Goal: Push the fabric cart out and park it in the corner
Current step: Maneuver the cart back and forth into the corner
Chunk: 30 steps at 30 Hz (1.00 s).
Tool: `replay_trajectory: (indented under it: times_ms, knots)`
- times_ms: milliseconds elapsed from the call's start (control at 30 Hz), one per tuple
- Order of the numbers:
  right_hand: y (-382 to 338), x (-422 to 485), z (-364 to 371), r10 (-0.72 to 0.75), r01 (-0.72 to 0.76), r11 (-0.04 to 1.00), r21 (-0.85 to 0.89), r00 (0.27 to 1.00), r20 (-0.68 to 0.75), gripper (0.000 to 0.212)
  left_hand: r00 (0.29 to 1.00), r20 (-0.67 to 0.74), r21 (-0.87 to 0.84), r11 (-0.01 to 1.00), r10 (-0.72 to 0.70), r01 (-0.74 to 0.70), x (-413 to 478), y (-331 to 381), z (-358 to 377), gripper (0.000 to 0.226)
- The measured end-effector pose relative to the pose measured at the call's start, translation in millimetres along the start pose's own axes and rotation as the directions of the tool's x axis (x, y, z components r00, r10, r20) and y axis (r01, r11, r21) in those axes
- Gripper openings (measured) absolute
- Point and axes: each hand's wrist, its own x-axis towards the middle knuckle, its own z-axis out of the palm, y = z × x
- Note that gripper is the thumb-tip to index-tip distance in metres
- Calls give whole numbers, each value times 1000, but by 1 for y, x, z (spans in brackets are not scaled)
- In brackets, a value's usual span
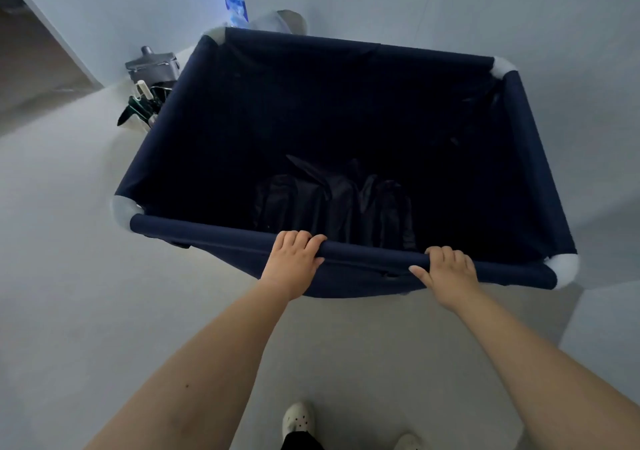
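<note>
Fingers [300, 238] of the left hand [293, 262] curl over the near rail [214, 229] of the fabric cart [194, 110], thumb tucked under the front of the tube, so the hand is clamped on it. Just beside, toward the right end of the same rail, the right hand [446, 273] grips the same way, knuckles on top and thumb stretched along the near face. Both forearms reach forward from the bottom of the view. The cart is a deep navy cloth bin on a tube frame with pale corner joints [123, 209]; dark folded cloth [332, 200] lies at its bottom. It stands on a light floor [69, 276] with its far side close to a pale wall [450, 6]. Off the cart's far left corner, a small heap of grey and dark green items [149, 82] sits against the wall. Below the arms, one white perforated shoe [298, 418] shows fully and a second only in part.
</note>
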Motion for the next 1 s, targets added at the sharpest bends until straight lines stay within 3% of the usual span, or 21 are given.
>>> replay_trajectory:
  times_ms: [500,1000]
  knots:
    - [-97,92,-36,-165,162,985,-54,985,-60,54,976,-8,1,976,-216,216,8,-95,-5,47]
    - [-92,152,-53,-295,291,956,-46,942,-160,54,937,-94,-30,942,-335,334,42,-95,0,46]
